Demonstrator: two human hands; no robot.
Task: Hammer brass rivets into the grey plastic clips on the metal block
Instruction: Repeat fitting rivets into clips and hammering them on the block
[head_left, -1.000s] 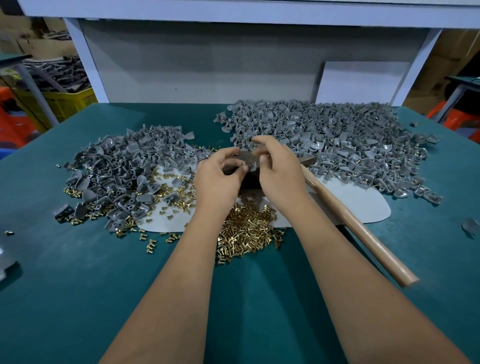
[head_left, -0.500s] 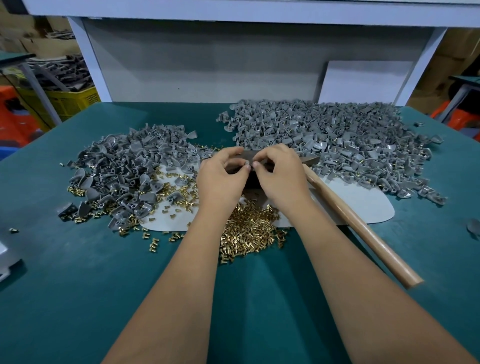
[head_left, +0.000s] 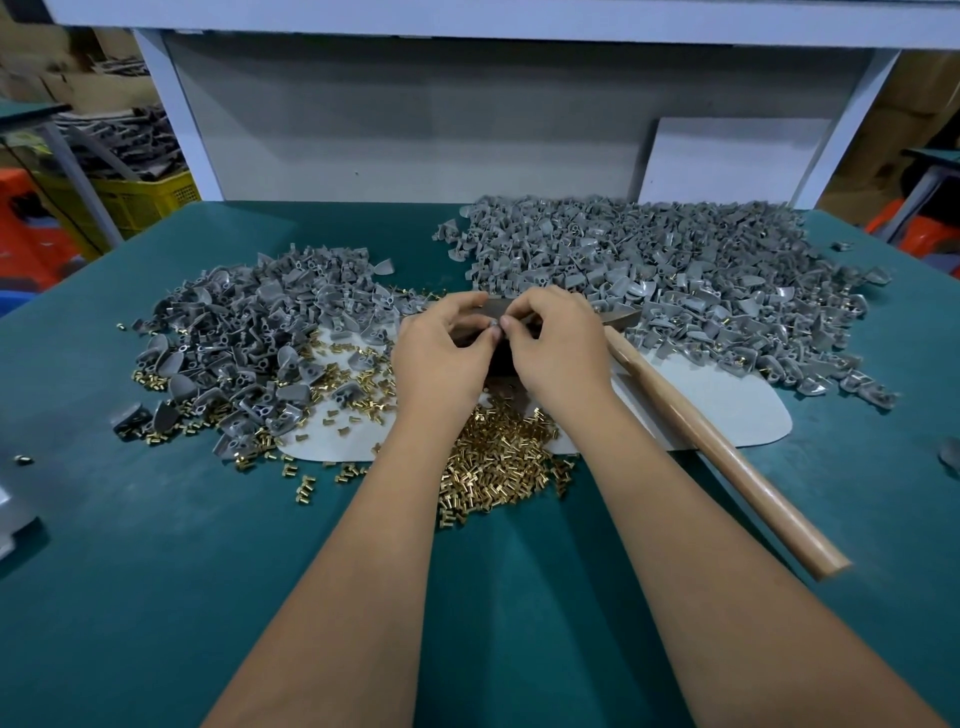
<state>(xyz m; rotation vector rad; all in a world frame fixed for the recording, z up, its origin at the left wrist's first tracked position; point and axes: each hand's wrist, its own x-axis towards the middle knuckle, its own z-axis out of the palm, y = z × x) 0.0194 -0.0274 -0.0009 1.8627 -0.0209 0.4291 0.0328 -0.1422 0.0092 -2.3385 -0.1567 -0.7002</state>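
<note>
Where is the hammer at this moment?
In the head view, the hammer lies on the green table, right of the right hand. Its wooden handle slants toward the near right, below the larger pile of grey clips.

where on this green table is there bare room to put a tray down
Bare green table near the front left, below the left clip pile, and front right past the hammer handle. A strip also lies behind the left pile. Crowded: the middle, with both hands, brass rivets and the right clip pile.
</note>
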